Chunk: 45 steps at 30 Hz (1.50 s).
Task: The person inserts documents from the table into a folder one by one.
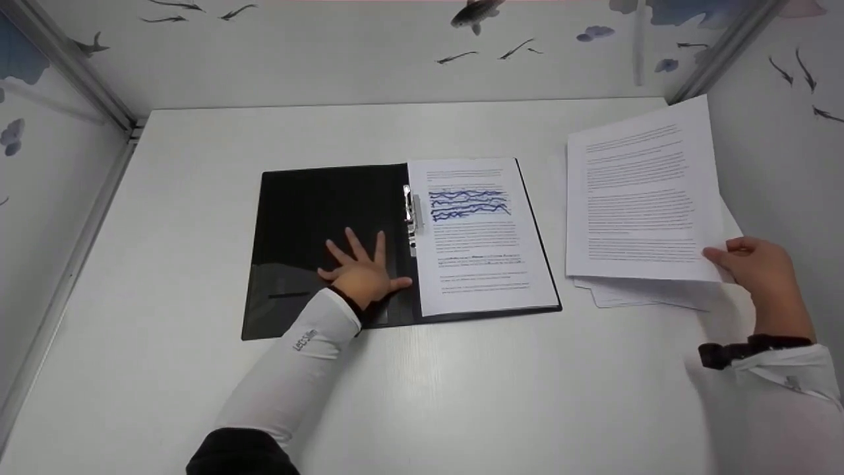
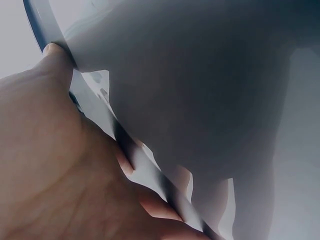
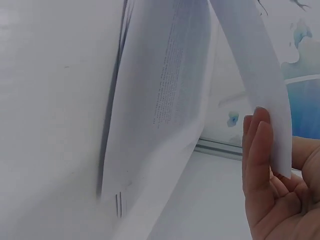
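Pinching: right hand [image 1: 766, 264], at the sheet's [image 1: 636, 198] near right corner.
Sheet: held over papers [image 1: 643, 297], right of the folder [image 1: 323, 211], long axis pointing away.
Left hand [image 1: 361, 278]: splayed on the folder, grasping nothing.

White table [image 1: 494, 402]; fish-patterned pale walls [image 1: 330, 59]; grey corner posts [image 1: 726, 53]

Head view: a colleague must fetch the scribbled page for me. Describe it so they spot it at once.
On the white table lies an open black folder. The scribbled page lies on its right half, beside the metal clip. Unlike the printed sheet pinched in the right hand, it bears blue wavy lines across its upper part.
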{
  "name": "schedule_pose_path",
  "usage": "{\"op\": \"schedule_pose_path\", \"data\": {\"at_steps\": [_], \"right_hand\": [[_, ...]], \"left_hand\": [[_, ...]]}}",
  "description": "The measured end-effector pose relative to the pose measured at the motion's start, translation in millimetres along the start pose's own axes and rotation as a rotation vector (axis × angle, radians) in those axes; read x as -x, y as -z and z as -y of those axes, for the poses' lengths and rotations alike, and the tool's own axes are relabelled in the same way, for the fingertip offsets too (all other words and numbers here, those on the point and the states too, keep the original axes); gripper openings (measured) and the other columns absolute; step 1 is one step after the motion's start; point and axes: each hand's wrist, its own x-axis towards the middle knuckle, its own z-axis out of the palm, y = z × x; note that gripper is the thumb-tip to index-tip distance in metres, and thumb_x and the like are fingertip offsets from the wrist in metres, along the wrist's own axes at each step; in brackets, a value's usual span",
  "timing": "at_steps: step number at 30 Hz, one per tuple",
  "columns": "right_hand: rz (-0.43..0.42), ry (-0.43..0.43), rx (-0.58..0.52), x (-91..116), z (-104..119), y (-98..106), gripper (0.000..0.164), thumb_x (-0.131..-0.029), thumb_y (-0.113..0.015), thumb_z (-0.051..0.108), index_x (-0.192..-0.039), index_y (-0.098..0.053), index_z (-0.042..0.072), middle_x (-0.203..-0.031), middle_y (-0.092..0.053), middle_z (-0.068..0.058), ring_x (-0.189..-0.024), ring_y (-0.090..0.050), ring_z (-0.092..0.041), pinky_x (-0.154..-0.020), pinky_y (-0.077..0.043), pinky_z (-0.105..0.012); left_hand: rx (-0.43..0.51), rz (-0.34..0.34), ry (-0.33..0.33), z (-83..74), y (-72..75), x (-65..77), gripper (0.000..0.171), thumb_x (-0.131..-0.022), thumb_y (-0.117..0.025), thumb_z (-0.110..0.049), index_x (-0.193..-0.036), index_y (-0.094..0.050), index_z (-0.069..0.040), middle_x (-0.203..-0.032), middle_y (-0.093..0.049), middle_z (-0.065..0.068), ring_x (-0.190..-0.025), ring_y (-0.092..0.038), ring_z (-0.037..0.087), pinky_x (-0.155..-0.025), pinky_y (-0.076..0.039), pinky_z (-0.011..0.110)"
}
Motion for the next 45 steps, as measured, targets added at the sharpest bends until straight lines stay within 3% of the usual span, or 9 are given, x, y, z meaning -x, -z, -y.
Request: {"op": "schedule_pose_path", "data": {"at_steps": [4,7,9,12,20,33,38,45], "right_hand": [[0.005,0.001,-0.073,4,5,0,0.08,-0.091,-0.058,0.051,-0.142,-0.033,-0.006,-0.13,-0.047,-0.023,-0.095,-0.048,-0.021,-0.068,-0.044,-0.02],[0.024,0.017,-0.144,8,10,0,0.074,-0.089,-0.061,0.051,-0.137,-0.038,0.0,-0.106,-0.057,-0.002,-0.084,-0.05,-0.011,-0.068,-0.045,-0.021],[0.037,0.043,-0.181,10,15,-2,0.062,-0.089,-0.063,0.048,-0.129,-0.043,0.005,-0.087,-0.052,0.011,-0.075,-0.049,-0.006,-0.066,-0.044,-0.022],[0.063,0.104,-0.203,13,23,-9,0.052,-0.091,-0.064,0.043,-0.123,-0.044,0.007,-0.073,-0.049,0.017,-0.067,-0.047,-0.004,-0.063,-0.042,-0.022],[0.106,0.211,-0.188,25,54,-47,0.062,-0.093,-0.063,0.039,-0.133,-0.041,-0.003,-0.075,-0.053,0.027,-0.069,-0.053,0.001,-0.063,-0.045,-0.02],[0.246,0.286,-0.243,40,90,-105,0.048,-0.093,-0.064,0.035,-0.123,-0.049,0.0,-0.084,-0.063,0.021,-0.073,-0.057,-0.001,-0.065,-0.043,-0.02],[0.298,0.306,-0.28,44,96,-120,0.039,-0.093,-0.065,0.028,-0.117,-0.05,0.0,-0.082,-0.064,0.021,-0.071,-0.058,0.001,-0.063,-0.042,-0.019],[0.305,0.317,-0.253,48,104,-134,0.036,-0.093,-0.064,0.025,-0.115,-0.051,-0.001,-0.082,-0.063,0.018,-0.071,-0.057,0.002,-0.064,-0.045,-0.018]], "left_hand": [[-0.004,-0.007,-0.002,0.6,-0.4,-1.0,0.104,-0.082,-0.041,-0.079,-0.154,0.014,-0.029,-0.155,0.026,0.027,-0.139,0.012,0.059,-0.101,-0.029,0.071],[0.0,-0.008,0.002,0.4,-1.2,-1.5,0.104,-0.082,-0.041,-0.079,-0.154,0.014,-0.029,-0.155,0.025,0.027,-0.139,0.012,0.059,-0.101,-0.029,0.071],[0.002,-0.007,0.006,0.0,-1.8,-1.5,0.103,-0.082,-0.041,-0.079,-0.154,0.014,-0.03,-0.155,0.026,0.027,-0.139,0.012,0.059,-0.102,-0.029,0.071],[0.005,-0.006,0.011,0.0,-2.4,-1.5,0.103,-0.082,-0.041,-0.08,-0.154,0.014,-0.03,-0.155,0.026,0.027,-0.139,0.012,0.059,-0.102,-0.029,0.071],[0.001,-0.011,0.014,0.5,-3.7,-3.5,0.104,-0.081,-0.041,-0.08,-0.154,0.014,-0.03,-0.154,0.027,0.027,-0.139,0.012,0.059,-0.102,-0.029,0.071],[0.019,-0.004,0.005,0.0,-4.0,-3.6,0.104,-0.081,-0.042,-0.08,-0.154,0.015,-0.032,-0.154,0.029,0.026,-0.139,0.014,0.059,-0.103,-0.026,0.071],[0.02,0.001,0.004,-0.2,-3.0,-3.0,0.105,-0.081,-0.043,-0.08,-0.154,0.015,-0.031,-0.154,0.028,0.026,-0.139,0.014,0.058,-0.103,-0.027,0.071],[0.021,-0.001,0.002,0.2,-3.6,-4.5,0.105,-0.081,-0.043,-0.08,-0.154,0.015,-0.031,-0.154,0.029,0.026,-0.139,0.014,0.058,-0.102,-0.028,0.072]]}}
